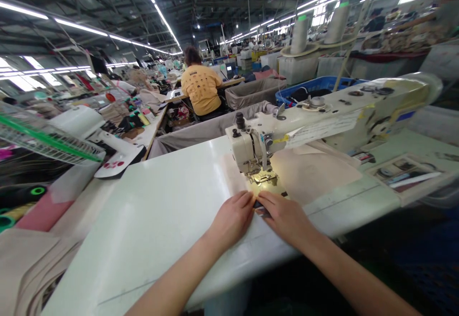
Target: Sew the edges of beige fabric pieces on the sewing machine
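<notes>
Head view: dark piece (257, 204) between left grip (232, 217) and right grip (288, 217), both pinching it.

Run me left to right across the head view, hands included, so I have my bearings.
Fan → left hand → right hand → tray.

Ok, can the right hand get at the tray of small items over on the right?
Likely yes, with a stretch: between the right hand and the tray seem to lie only flat fabric and tabletop, nothing upright.
</notes>
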`<action>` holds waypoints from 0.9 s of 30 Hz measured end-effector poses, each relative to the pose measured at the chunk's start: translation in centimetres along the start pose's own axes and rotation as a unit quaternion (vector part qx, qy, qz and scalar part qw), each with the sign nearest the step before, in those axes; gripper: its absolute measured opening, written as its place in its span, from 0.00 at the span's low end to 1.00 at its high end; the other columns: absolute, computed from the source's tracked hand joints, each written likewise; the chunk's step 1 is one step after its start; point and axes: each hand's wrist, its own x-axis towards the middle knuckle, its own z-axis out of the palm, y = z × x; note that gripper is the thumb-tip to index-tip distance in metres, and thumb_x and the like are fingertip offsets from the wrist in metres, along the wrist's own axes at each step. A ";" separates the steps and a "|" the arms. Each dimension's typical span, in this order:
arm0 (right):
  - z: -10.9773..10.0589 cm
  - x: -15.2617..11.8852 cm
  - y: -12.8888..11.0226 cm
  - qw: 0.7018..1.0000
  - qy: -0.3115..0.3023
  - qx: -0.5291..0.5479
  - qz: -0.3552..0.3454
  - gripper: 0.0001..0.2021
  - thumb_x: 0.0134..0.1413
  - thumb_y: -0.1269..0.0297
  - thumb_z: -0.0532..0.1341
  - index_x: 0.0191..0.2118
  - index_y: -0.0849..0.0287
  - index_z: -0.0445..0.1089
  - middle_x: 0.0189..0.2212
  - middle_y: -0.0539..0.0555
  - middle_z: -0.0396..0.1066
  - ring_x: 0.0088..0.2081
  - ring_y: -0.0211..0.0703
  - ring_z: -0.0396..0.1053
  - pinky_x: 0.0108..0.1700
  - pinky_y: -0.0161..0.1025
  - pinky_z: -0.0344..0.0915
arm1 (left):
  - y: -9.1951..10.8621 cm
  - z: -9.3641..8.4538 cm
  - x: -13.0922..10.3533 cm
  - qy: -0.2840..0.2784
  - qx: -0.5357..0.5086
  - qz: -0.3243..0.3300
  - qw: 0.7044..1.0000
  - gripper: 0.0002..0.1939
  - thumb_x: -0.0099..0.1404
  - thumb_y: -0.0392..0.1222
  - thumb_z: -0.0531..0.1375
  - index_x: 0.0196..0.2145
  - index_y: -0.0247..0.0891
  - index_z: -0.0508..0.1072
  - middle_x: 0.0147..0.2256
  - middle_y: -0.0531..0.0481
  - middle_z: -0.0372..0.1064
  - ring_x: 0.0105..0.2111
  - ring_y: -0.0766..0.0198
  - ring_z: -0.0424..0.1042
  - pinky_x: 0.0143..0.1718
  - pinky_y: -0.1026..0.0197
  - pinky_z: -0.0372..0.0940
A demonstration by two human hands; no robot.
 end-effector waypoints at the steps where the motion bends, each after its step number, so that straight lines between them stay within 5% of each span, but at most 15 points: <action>1: 0.0 0.1 0.0 1.000 -0.002 0.000 0.001 0.12 0.66 0.66 0.58 0.53 0.57 0.70 0.51 0.58 0.74 0.47 0.49 0.74 0.44 0.41 0.71 | -0.2 -0.1 0.1 -0.002 0.001 0.002 1.000 0.13 0.74 0.36 0.51 0.48 0.36 0.73 0.48 0.40 0.72 0.52 0.53 0.71 0.54 0.48 0.71; 11: -0.4 3.2 0.5 1.000 -0.008 0.016 0.016 0.11 0.67 0.67 0.58 0.51 0.59 0.72 0.52 0.58 0.74 0.49 0.50 0.74 0.48 0.42 0.70 | -3.6 -1.1 2.8 -0.006 0.000 0.019 1.000 0.13 0.74 0.35 0.51 0.44 0.34 0.75 0.48 0.40 0.73 0.50 0.54 0.73 0.54 0.52 0.71; 27: 0.7 2.1 1.2 0.997 0.013 0.066 0.022 0.14 0.64 0.68 0.60 0.54 0.57 0.72 0.57 0.58 0.72 0.54 0.52 0.72 0.54 0.48 0.70 | -4.8 -0.1 2.2 0.043 -0.013 -0.033 0.998 0.15 0.73 0.38 0.54 0.55 0.38 0.70 0.54 0.42 0.70 0.53 0.53 0.70 0.56 0.50 0.68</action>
